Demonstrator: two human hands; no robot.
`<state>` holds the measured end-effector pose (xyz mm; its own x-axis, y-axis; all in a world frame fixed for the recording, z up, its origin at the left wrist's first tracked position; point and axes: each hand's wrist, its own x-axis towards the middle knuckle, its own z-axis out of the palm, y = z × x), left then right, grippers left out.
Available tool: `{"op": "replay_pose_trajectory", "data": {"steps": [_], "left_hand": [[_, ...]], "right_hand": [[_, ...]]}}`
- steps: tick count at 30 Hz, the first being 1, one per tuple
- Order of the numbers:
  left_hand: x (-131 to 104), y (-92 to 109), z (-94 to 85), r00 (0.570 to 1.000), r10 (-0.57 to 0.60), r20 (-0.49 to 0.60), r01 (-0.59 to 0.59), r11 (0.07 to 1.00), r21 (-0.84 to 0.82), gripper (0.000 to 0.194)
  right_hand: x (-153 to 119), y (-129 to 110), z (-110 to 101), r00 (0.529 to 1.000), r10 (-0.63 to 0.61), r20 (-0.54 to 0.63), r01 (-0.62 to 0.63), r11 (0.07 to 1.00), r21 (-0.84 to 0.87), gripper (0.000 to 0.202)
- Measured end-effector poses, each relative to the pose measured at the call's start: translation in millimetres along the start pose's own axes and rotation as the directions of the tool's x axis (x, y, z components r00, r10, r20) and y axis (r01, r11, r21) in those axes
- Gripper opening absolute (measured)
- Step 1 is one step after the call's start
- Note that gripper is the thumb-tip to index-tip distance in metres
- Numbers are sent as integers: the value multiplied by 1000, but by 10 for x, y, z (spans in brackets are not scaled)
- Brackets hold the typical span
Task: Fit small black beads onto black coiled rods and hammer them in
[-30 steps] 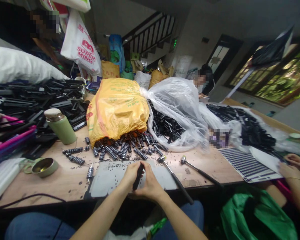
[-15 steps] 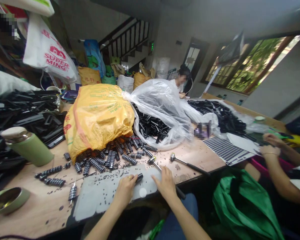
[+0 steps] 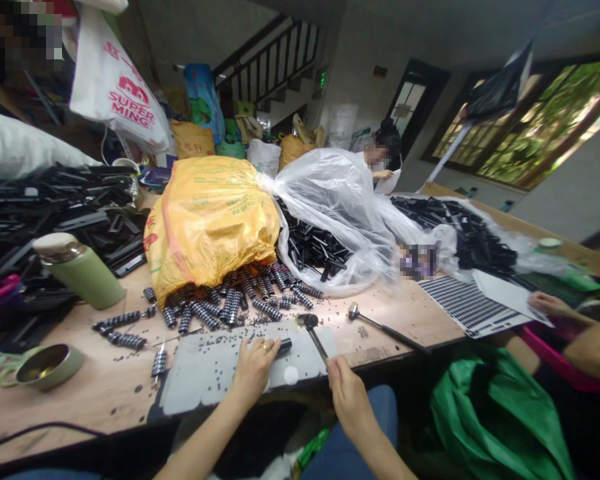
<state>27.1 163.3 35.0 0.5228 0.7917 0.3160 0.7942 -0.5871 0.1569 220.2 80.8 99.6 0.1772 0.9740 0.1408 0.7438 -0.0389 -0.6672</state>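
My left hand (image 3: 254,365) is closed around a short black cylindrical piece (image 3: 284,347), whose end sticks out past the fingers over a grey plate (image 3: 195,373). In my right hand (image 3: 347,383) is a hammer (image 3: 317,339), gripped by its handle, with its head raised just over the plate's far right part. Small black bits lie scattered on the plate. Behind it, several rods (image 3: 205,313) strung with black and silvery rings spill from a yellow sack (image 3: 215,227). A second hammer (image 3: 385,328) rests on the table to the right.
A green thermos (image 3: 80,270) and a green cup (image 3: 47,367) stand at left. Clear plastic (image 3: 330,193) covers black pieces behind. On the right, a co-worker's hand (image 3: 553,307) touches a white sheet beside a striped sheet (image 3: 460,303); a green bag (image 3: 500,413) hangs below the table edge.
My right hand has gone from loosely open near the hammer to gripping its handle, and the hammer head has lifted. My left hand keeps the black piece. The view has shifted slightly.
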Motion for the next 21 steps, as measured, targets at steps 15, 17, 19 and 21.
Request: {"op": "replay_pose_trajectory", "data": {"steps": [15, 17, 19, 21], "left_hand": [[-89, 369, 162, 994, -110, 25, 108, 991, 78, 59], [-124, 418, 201, 997, -76, 12, 76, 996, 48, 76], [-153, 423, 216, 999, -46, 10, 46, 999, 22, 83], [-174, 405, 227, 999, -37, 12, 37, 999, 11, 80]], "right_hand": [[-22, -124, 141, 993, -64, 100, 85, 970, -227, 47], [-5, -270, 101, 991, -87, 98, 101, 985, -142, 44], [-1, -400, 88, 988, -107, 109, 114, 991, -68, 41], [-9, -496, 102, 983, -130, 129, 133, 991, -22, 39]]}}
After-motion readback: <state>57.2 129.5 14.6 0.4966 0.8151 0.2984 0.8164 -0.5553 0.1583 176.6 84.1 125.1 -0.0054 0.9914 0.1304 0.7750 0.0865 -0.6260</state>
